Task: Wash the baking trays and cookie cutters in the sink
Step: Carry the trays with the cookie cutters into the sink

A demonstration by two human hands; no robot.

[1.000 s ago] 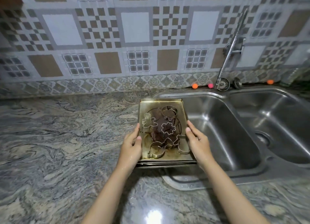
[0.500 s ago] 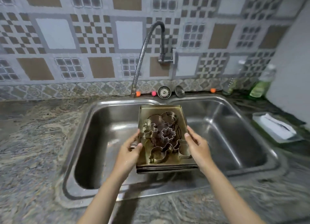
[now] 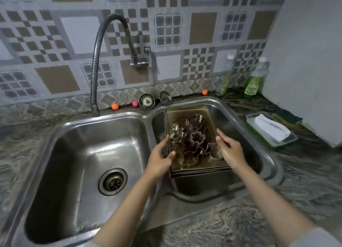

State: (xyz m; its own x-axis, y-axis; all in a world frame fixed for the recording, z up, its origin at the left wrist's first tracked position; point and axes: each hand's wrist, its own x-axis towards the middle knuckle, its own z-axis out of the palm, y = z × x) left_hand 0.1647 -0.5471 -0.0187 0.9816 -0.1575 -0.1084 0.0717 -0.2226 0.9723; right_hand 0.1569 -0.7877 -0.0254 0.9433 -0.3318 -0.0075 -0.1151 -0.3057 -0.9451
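A stack of stained golden baking trays [image 3: 178, 115] sits low inside the right basin [image 3: 226, 115] of the steel double sink. Several metal cookie cutters lie on the top tray, among them a flower cutter [image 3: 197, 138] and a gingerbread-man cutter [image 3: 176, 132]. My left hand [image 3: 160, 158] holds the stack's left edge, thumb on top. My right hand [image 3: 230, 150] grips the right edge, its fingers partly covering a cutter there. Whether the stack rests on the basin floor is hidden.
The left basin [image 3: 103, 117] has an open drain [image 3: 112, 181]. A flexible tap [image 3: 99, 48] arches over it. Two sink strainers [image 3: 146, 101] lean at the back rim. A green soap bottle [image 3: 256, 80], a dish with a white cloth [image 3: 272, 131] and a sponge [image 3: 287, 117] stand on the right counter.
Both hands carried the tray stack with its cutters from the counter left of the sink, across the left basin, and lowered it into the right basin. The view turned right.
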